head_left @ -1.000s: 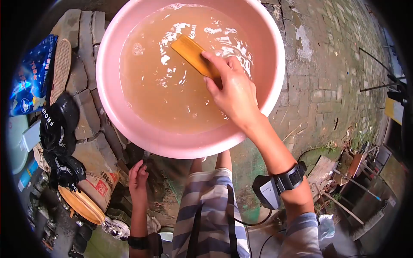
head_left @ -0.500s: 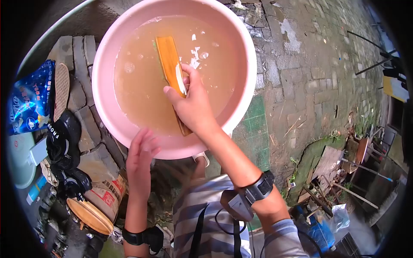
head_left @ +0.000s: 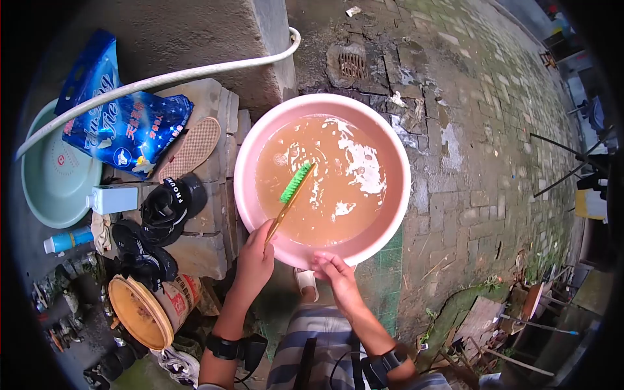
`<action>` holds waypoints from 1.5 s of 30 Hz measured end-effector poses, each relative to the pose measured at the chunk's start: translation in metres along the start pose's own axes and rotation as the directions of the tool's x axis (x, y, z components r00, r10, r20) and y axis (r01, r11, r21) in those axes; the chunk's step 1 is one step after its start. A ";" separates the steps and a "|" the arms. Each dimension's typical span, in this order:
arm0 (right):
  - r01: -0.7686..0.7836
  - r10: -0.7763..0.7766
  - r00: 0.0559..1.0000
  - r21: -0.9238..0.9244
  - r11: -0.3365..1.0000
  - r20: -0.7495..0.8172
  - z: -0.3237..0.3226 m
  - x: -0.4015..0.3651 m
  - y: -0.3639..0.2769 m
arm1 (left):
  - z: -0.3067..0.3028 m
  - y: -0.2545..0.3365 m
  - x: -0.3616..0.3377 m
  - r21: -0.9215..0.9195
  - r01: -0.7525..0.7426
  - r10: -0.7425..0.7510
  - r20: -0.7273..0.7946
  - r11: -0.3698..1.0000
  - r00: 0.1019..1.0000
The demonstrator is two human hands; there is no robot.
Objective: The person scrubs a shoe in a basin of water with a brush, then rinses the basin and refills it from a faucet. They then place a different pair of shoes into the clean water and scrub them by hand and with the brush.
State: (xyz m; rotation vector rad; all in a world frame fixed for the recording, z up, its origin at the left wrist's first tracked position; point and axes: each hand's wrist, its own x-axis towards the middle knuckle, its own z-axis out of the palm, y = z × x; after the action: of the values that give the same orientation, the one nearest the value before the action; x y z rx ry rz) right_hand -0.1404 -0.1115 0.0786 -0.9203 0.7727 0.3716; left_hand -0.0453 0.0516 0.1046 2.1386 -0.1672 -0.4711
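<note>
My left hand (head_left: 255, 263) is closed on the handle end of a scrub brush (head_left: 292, 198), a yellowish wooden one. Its green bristles face left, and its far end reaches out over the water. Below it is a pink basin (head_left: 246, 195) with cloudy brown water (head_left: 331, 214), white glare patches and a few bubbles. At the basin's near rim is my right hand (head_left: 335, 270), fingers loosely bent and nothing visible in them.
Left of the basin, black shoes (head_left: 172, 205), an insole (head_left: 195, 146) and a blue detergent bag (head_left: 123, 127) lie by stacked bricks. A white hose (head_left: 188, 75) crosses above them. A green basin (head_left: 39, 175) and a wooden-topped bucket (head_left: 136, 312) stand farther left.
The brush has passed from my right hand to my left and turned so its green bristles show. My right hand has drawn back to the near rim. The view has shifted, showing more left.
</note>
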 end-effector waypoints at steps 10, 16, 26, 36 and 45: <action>-0.034 0.088 0.991 0.462 0.886 -0.096 0.019 0.030 0.069 | -0.059 0.037 -0.025 0.127 -0.084 0.097 -0.101 0.988 0.990; -0.009 0.187 0.934 0.501 0.865 -0.306 0.038 0.017 0.039 | -0.084 0.041 -0.053 0.014 0.020 -0.018 -0.140 1.000 0.990; 0.266 -0.213 0.934 0.160 0.951 -0.288 0.057 -0.013 -0.105 | -0.108 0.066 -0.071 -0.158 0.056 -0.083 -0.174 0.986 0.981; 0.516 -0.452 0.807 0.082 0.853 -0.381 0.015 0.013 -0.201 | -0.106 0.073 -0.089 -0.191 0.030 -0.063 -0.165 0.981 0.984; 0.307 -0.228 0.943 0.365 0.879 -0.243 -0.005 0.013 0.003 | -0.097 0.059 -0.094 -0.188 0.078 -0.106 -0.144 0.979 0.984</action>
State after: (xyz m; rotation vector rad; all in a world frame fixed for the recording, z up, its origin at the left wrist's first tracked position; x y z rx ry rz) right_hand -0.1355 -0.1142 0.0662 -0.6673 0.8452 -0.1253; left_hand -0.0901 0.1194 0.2274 1.9986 0.0605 -0.3583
